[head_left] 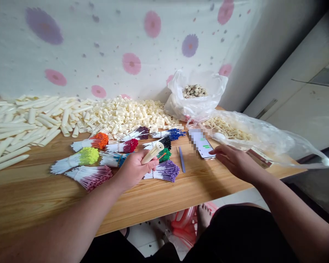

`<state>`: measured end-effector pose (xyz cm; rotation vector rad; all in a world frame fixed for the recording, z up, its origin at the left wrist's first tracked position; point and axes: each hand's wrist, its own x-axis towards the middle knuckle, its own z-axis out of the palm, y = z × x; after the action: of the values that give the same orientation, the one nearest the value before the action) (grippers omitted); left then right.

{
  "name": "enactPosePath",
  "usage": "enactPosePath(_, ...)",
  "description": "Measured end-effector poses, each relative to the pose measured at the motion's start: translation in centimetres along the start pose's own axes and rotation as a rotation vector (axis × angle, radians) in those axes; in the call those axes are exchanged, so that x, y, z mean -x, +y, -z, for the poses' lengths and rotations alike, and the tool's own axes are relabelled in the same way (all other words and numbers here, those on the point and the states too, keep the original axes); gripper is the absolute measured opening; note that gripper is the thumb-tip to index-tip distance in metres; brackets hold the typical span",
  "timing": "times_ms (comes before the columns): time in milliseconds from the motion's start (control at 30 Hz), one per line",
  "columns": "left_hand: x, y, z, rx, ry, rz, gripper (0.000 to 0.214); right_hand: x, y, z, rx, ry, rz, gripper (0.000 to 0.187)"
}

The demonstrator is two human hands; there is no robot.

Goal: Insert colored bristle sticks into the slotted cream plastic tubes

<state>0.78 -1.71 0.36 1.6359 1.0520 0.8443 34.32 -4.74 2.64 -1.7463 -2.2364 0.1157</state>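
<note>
My left hand (133, 168) is closed around a cream plastic tube (152, 152), its open end pointing up and to the right. It hovers above bundles of coloured-tipped sticks (85, 157) on the wooden table (57, 197). My right hand (231, 159) lies flat with fingers stretched out, the fingertips touching a phone (202, 145) with a lit screen. A thin blue tool (181, 159) lies between the two hands.
Long cream tubes (19, 124) and a heap of small cream ribbed spools (126, 116) lie at the back. Two plastic bags (194, 95) of small parts sit at the right. The table edge runs near my lap; a red bag (185, 223) and a bare foot are below.
</note>
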Motion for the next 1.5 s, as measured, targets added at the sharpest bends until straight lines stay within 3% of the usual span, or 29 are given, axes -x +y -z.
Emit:
enactPosePath(133, 0.0, 0.0, 0.1, -0.035, 0.016, 0.012, 0.020, -1.0, 0.2, -1.2, 0.053, -0.122, -0.019, 0.025)
enactPosePath(333, 0.0, 0.0, 0.1, -0.049, 0.014, -0.014, 0.019, -1.6, 0.9, -2.3, 0.030, -0.129, -0.047, 0.023)
enactPosePath(433, 0.1, 0.0, 0.0, -0.042, 0.001, -0.008, 0.018, -1.2, -0.2, -1.6, -0.175, 0.040, -0.050, 0.021)
enactPosePath(533, 0.2, 0.1, -0.3, 0.033, -0.032, 0.016, 0.019, -1.1, -3.3, -1.2, -0.498, 0.187, 0.039, 0.019)
enactPosePath(667, 0.4, 0.2, -0.7, 0.128, -0.068, 0.040, 0.020, -2.2, -8.5, -2.0, -0.745, 0.038, 0.208, 0.026)
enactPosePath(767, 0.4, 0.1, -0.7, 0.148, -0.098, 0.040, 0.019, -3.3, -10.9, -3.3, -0.919, -0.039, 0.171, 0.023)
enactPosePath(967, 0.6, 0.1, -0.6, 0.301, -0.125, 0.035, 0.020, -3.9, -12.6, -4.8, -1.255, -0.091, 0.058, 0.018)
enactPosePath(1133, 0.8, 0.4, -0.8, 0.487, -0.129, 0.076, 0.020, -4.1, -13.2, -4.6, -1.445, -0.118, 0.066, 0.015)
enactPosePath(1400, 0.9, 0.3, -0.8, 0.511, -0.166, 0.036, 0.022, -4.3, -13.9, -5.1, -1.511, -0.094, 0.151, 0.009)
enactPosePath(1500, 0.7, -0.1, -0.6, 0.349, -0.124, -0.064, 0.026, -4.0, -14.1, -4.2, -1.304, -0.016, 0.240, 0.007)
